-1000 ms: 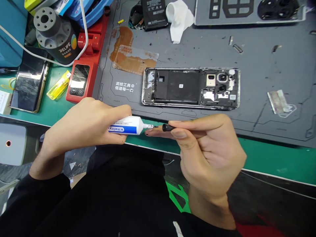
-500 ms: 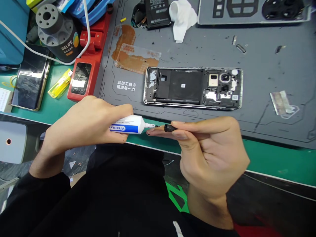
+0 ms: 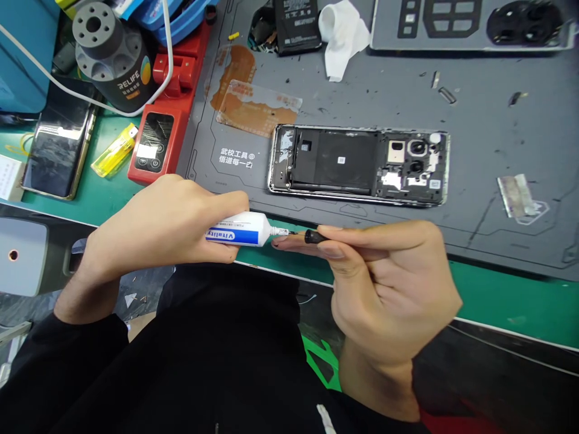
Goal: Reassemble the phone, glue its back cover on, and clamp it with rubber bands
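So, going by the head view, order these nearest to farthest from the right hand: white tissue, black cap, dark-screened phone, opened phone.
1. Black cap, pinched in the right hand.
2. Opened phone, on the mat just beyond the hand.
3. White tissue, farther up the mat.
4. Dark-screened phone, far left on the green table.

We are in a phone-repair workshop: on our green-topped desk (image 3: 511, 307), a printed grey mat (image 3: 479, 144) carries an opened, silver-edged black phone (image 3: 357, 163) near the front edge and a loose, flat black battery (image 3: 297, 27).
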A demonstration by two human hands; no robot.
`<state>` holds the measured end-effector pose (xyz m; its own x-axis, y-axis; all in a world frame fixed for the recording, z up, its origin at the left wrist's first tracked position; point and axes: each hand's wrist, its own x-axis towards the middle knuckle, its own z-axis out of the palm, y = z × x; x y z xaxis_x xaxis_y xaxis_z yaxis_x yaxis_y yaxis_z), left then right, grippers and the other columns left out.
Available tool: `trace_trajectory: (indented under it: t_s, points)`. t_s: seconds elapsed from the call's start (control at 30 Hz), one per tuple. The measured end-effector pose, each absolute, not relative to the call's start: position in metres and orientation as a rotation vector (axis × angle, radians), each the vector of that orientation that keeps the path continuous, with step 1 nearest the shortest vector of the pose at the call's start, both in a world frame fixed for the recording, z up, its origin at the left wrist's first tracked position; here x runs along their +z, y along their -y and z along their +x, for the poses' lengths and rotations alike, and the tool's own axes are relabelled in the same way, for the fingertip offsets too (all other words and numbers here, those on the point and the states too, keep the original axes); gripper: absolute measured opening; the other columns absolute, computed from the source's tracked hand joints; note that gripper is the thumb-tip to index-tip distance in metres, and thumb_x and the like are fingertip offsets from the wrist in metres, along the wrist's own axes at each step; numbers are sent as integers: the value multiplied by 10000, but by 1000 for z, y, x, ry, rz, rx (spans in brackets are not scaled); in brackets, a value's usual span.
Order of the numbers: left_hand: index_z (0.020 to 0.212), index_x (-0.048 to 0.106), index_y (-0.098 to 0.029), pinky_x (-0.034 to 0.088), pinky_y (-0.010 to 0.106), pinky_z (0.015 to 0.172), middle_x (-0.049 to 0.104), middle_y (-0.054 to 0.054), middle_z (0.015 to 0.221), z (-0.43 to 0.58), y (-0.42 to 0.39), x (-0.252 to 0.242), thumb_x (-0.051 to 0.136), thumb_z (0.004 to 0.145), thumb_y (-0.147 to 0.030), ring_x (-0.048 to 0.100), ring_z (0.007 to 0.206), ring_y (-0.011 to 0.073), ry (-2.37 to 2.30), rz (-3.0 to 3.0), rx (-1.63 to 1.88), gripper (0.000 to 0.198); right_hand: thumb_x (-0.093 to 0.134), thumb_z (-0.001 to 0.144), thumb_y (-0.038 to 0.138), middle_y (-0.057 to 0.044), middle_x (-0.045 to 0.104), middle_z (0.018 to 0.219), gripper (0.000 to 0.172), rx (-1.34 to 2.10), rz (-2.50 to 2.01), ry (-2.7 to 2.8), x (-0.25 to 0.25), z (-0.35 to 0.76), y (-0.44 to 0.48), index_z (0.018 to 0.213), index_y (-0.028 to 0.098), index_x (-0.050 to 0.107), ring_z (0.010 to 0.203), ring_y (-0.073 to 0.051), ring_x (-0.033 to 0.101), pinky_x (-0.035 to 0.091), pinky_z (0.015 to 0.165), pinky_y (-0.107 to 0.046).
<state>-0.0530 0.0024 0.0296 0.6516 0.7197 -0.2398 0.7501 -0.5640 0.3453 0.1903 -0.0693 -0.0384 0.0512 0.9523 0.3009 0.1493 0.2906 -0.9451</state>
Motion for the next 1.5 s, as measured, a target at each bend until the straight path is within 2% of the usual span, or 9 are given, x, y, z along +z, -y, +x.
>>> trace_trajectory:
  t_s: [0.33, 0.57, 0.73, 0.9, 1.13, 1.2, 1.3, 1.4, 1.5]
  points:
    - [835, 522, -244, 181, 295, 534, 382, -83, 559, -53, -1, 32, 612, 1016, -319, 235, 485, 145, -1104, 2542, -68, 216, 758, 955, 32, 11, 811, 939, 249, 785, -1104, 1443, -42, 191, 67, 1141, 196, 776, 877, -222, 864, 754, 718, -298]
    - [987, 661, -250, 232, 325, 585, 478, -58, 556, -54, -1, 28, 604, 1027, -384, 368, 479, 156, -1135, 2491, -93, 151, 765, 971, 79, 13, 819, 932, 234, 752, -1160, 1448, -39, 190, 69, 1138, 241, 780, 848, -217, 861, 751, 727, -322]
    - [963, 648, -240, 219, 325, 564, 467, -64, 547, -55, -2, 29, 605, 1037, -415, 337, 453, 136, -1108, 2510, -88, 194, 774, 978, 108, 20, 815, 924, 219, 743, -1148, 1438, -40, 187, 69, 1146, 248, 784, 843, -209, 859, 736, 684, -307]
    - [951, 654, -235, 195, 315, 549, 477, -66, 548, -54, -4, 28, 636, 1022, -444, 358, 439, 130, -1088, 2590, -93, 221, 836, 936, 125, 16, 854, 986, 255, 549, -1182, 1587, -42, 188, 69, 1150, 258, 802, 786, -158, 837, 658, 581, -223]
    - [915, 650, -228, 209, 311, 544, 554, -48, 594, -53, -4, 29, 710, 977, -394, 447, 477, 143, -1016, 2563, -60, 187, 769, 1010, 223, 25, 850, 930, 38, 614, -1156, 1706, -33, 183, 60, 1000, 248, 796, 755, -125, 809, 633, 627, -199]
    - [893, 628, -230, 213, 309, 540, 543, -51, 594, -54, -3, 32, 722, 963, -369, 457, 489, 146, -1009, 2539, -12, 182, 691, 1064, 285, 14, 845, 920, 162, 650, -1123, 1710, -31, 183, 59, 943, 244, 790, 779, -133, 810, 642, 667, -211]
    - [886, 609, -235, 225, 301, 542, 540, -55, 590, -55, -1, 37, 725, 948, -347, 473, 498, 149, -1037, 2495, 31, 173, 592, 1110, 399, -19, 852, 1029, 251, 747, -1071, 1691, -31, 183, 62, 1105, 258, 800, 884, -171, 828, 678, 780, -269]
    - [880, 596, -239, 216, 298, 540, 541, -54, 584, -56, 0, 44, 721, 943, -343, 485, 499, 155, -1076, 2503, 1, 175, 684, 1066, 324, -36, 833, 1187, 326, 876, -1057, 1626, -31, 182, 62, 1389, 289, 697, 972, -195, 832, 702, 846, -321]
    - [867, 574, -242, 220, 293, 537, 561, -52, 589, -55, 2, 52, 737, 912, -308, 534, 517, 167, -1093, 2530, -57, 181, 686, 1043, 190, -34, 823, 1178, 234, 795, -965, 1677, -26, 181, 57, 1251, 283, 739, 1049, -192, 807, 686, 886, -326]
